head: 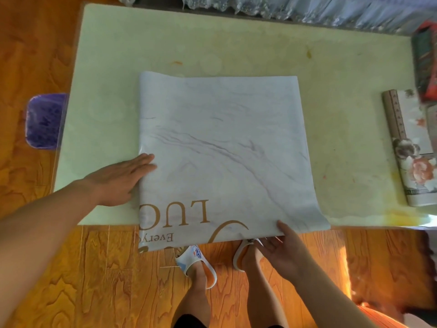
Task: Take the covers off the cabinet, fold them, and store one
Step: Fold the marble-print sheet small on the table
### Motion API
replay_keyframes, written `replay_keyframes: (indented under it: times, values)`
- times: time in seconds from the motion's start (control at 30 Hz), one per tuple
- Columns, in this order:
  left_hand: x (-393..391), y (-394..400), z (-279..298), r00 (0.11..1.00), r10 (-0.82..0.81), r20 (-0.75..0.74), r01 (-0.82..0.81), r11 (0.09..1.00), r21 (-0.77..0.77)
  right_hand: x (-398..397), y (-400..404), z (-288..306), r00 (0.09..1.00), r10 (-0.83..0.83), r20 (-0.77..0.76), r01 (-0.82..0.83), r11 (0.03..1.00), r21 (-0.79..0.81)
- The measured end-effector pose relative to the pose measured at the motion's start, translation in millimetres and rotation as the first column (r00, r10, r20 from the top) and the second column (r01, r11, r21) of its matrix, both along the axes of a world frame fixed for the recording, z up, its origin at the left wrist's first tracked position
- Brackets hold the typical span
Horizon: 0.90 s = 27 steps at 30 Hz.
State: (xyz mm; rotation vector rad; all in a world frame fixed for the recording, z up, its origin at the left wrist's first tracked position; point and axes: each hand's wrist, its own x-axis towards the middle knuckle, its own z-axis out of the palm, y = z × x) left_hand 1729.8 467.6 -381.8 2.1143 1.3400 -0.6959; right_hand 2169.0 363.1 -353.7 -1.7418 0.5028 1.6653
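A white marble-patterned cover [224, 147] with gold lettering lies folded on the pale cabinet top [189, 43], its near edge hanging over the front. My left hand [120, 179] lies flat with straight fingers on the cover's left edge. My right hand [281, 247] pinches the cover's near edge, thumb on top and fingers underneath. A second, floral-patterned cover [411, 147] lies folded at the right end of the top.
A purple basket [43, 120] stands on the wooden floor left of the cabinet. Clear plastic bags [307, 8] line the far edge. A dark red and green item [425, 65] sits at the right. My feet in white slippers [201, 261] stand below the front edge.
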Motion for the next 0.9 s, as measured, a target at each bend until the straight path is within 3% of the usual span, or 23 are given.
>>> replay_keyframes:
  times: [0.1, 0.2, 0.23, 0.3, 0.4, 0.47, 0.53, 0.6, 0.63, 0.67, 0.73, 0.77, 0.8, 0.9]
  values:
    - [-1.8, -0.6, -4.0, 0.996, 0.048, 0.072, -0.047, 0.999, -0.005, -3.2, 22.8, 22.7, 0.994, 0.007, 0.105, -0.009, 1.0, 0.019]
    - [2.2, 0.8, 3.6, 0.962, 0.18, 0.207, -0.184, 0.983, -0.001, 5.2, 64.3, 59.4, 0.987, -0.161, 0.013, 0.159, 0.983, 0.091]
    - [4.1, 0.7, 5.1, 0.917, 0.317, 0.244, -0.315, 0.948, -0.044, 4.5, 81.1, 73.7, 0.982, -0.186, -0.042, 0.19, 0.976, 0.111]
    - [10.0, 1.9, 10.4, 0.745, 0.573, 0.343, -0.532, 0.819, -0.213, -3.3, 116.1, 95.2, 0.981, -0.155, -0.113, 0.173, 0.97, 0.171]
    - [16.2, 0.1, 10.0, 0.52, 0.742, 0.423, -0.676, 0.66, -0.327, -15.5, 171.1, 105.8, 0.988, -0.127, -0.089, 0.147, 0.953, 0.263]
    - [17.0, 5.2, 9.6, 0.477, 0.795, 0.375, -0.767, 0.585, -0.266, -28.6, 210.7, 107.3, 0.991, -0.131, -0.032, 0.134, 0.933, 0.335]
    - [19.1, 19.2, 10.7, 0.509, 0.796, 0.328, -0.784, 0.586, -0.206, -40.6, 243.9, 101.4, 0.99, -0.139, 0.021, 0.113, 0.877, 0.467]
    - [21.7, 40.3, 14.5, 0.42, 0.839, 0.347, -0.828, 0.51, -0.231, -48.2, 262.5, 83.2, 0.983, 0.035, 0.179, -0.125, 0.842, 0.525]
    - [22.3, 51.0, 14.3, 0.361, 0.87, 0.335, -0.863, 0.448, -0.234, -51.5, 264.3, 70.2, 0.932, 0.194, 0.306, -0.324, 0.826, 0.462]
    - [24.5, 61.9, 12.7, 0.319, 0.891, 0.324, -0.889, 0.4, -0.222, -53.6, 262.2, 55.4, 0.803, 0.385, 0.455, -0.554, 0.762, 0.334]
    - [27.5, 79.8, 7.9, 0.285, 0.926, 0.247, -0.927, 0.332, -0.173, -54.3, 256.1, 25.9, 0.316, 0.679, 0.662, -0.903, 0.43, -0.01]
    - [31.5, 86.5, 4.8, 0.273, 0.94, 0.204, -0.938, 0.307, -0.16, -54.8, 255.5, 13.5, 0.08, 0.703, 0.706, -0.958, 0.251, -0.141]
    - [35.2, 91.7, -0.3, 0.274, 0.947, 0.167, -0.944, 0.298, -0.142, -55.4, 257.6, 4.0, -0.072, 0.679, 0.731, -0.964, 0.139, -0.225]
    - [43.6, 97.8, -10.8, 0.183, 0.979, 0.094, -0.981, 0.188, -0.046, -54.8, 270.1, -15.8, -0.26, 0.559, 0.788, -0.943, 0.03, -0.333]
